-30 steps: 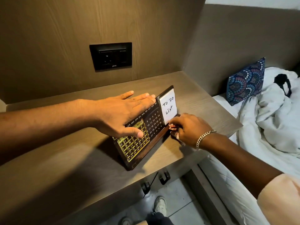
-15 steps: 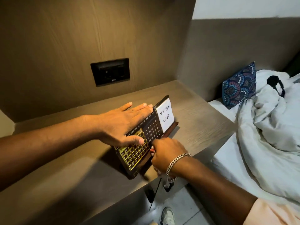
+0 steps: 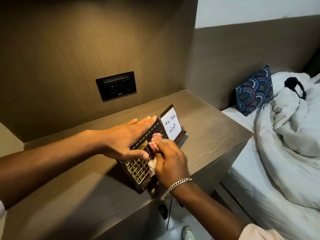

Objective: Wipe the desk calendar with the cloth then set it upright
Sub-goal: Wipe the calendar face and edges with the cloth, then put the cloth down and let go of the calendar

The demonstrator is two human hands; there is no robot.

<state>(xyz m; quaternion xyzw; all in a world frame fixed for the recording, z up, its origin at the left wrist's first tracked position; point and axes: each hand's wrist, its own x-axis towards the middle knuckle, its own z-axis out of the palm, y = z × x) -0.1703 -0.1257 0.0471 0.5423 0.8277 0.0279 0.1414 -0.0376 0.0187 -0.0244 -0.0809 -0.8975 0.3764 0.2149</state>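
Desk calendar [image 3: 138, 168] leaning back on its dark wooden base, near the front edge of the tabletop [image 3: 207, 129], angled toward the right front corner. Left hand [image 3: 124, 137] lies flat and released along the calendar's top edge, fingers extended, thumb on the face. Right hand [image 3: 170, 160], with a chain bracelet [image 3: 174, 187] at the wrist, has its grip clenched around a pink-and-white cloth [image 3: 155, 144] pressed against the calendar's face. A white "To Do List" card [image 3: 170, 126] occupies the calendar's right end. Wall socket [image 3: 115, 85] behind; bed [image 3: 277, 170] beside the tabletop's right edge.
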